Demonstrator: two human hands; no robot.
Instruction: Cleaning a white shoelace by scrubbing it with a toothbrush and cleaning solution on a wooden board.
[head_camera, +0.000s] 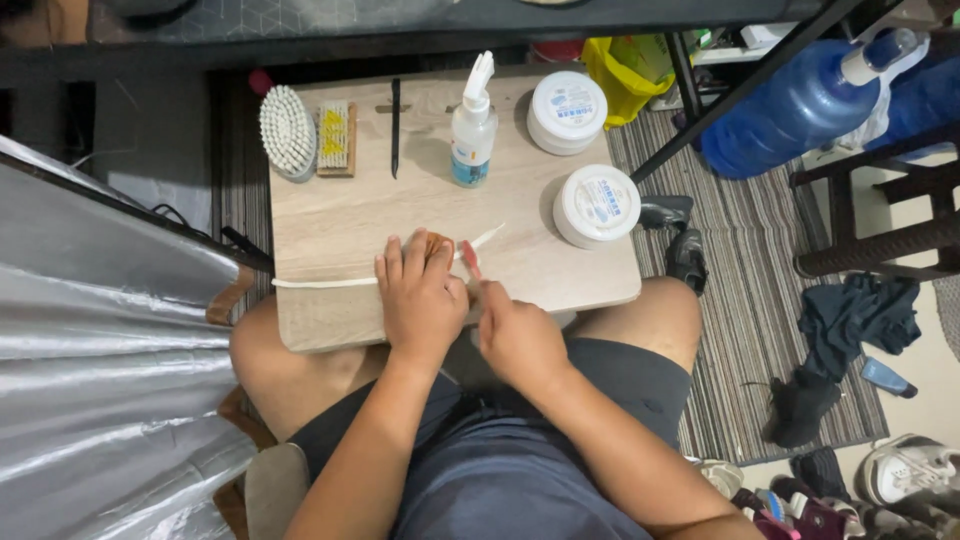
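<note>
The left hand (420, 295) lies flat, fingers spread, pressing down on a white shoelace (330, 282) and a small brown thing (437, 243) under its fingertips. The right hand (515, 335) is curled shut around a little brush with a pink head (469, 256) — the head points away from the person and touches the lace just beside the left hand.

The lace lies long and thin across the counter (340, 220), running side to side. One end reaches the counter's left edge, and the other end tilts up a bit past the hands toward a round white tub (597, 205).

That tub sits near the counter's right edge and has a blue and white label on its lid. A second tub (567, 110) just like it sits behind it. Left of that one stands a clear spray bottle (473, 130) with a white top and a blue label. Further left lie a thin black stick (395, 128), a wooden brush with yellow bristles (335, 138) and a round white brush (288, 130) — all along the far edge. The middle of the counter is bare wood.
</note>
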